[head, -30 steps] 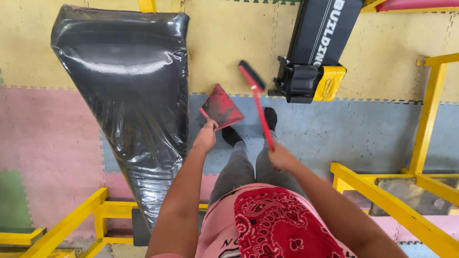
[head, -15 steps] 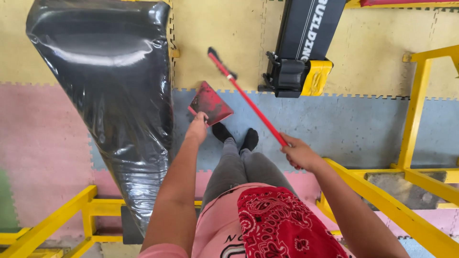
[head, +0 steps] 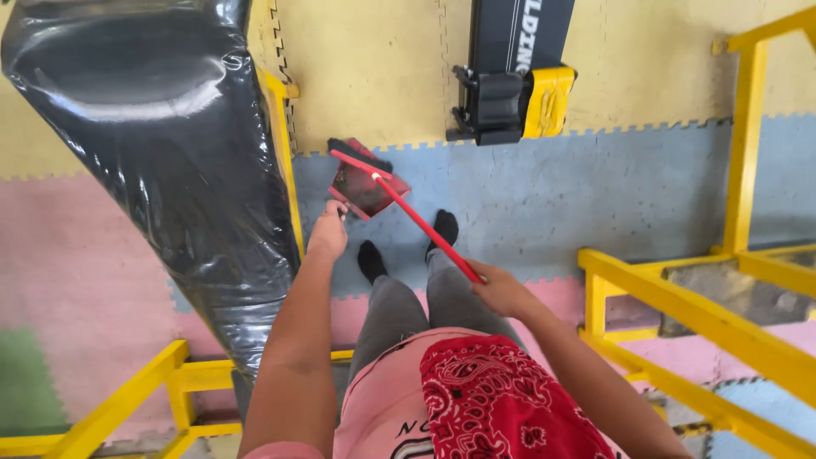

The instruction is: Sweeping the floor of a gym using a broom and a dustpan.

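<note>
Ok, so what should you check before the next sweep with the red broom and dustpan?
1. Left hand has a grip on the red dustpan handle: ok.
2. Right hand has a grip on the red broom stick: ok.
3. Broom bristles meet the dustpan's far edge: ok, they lie right at it.
4. Dustpan flat on the blue floor mat: cannot tell, it looks tilted.
5. Feet in black socks away from the dustpan: ok, they stand just behind it.
6. Dirt in the dustpan: cannot tell, too small to see.
</note>
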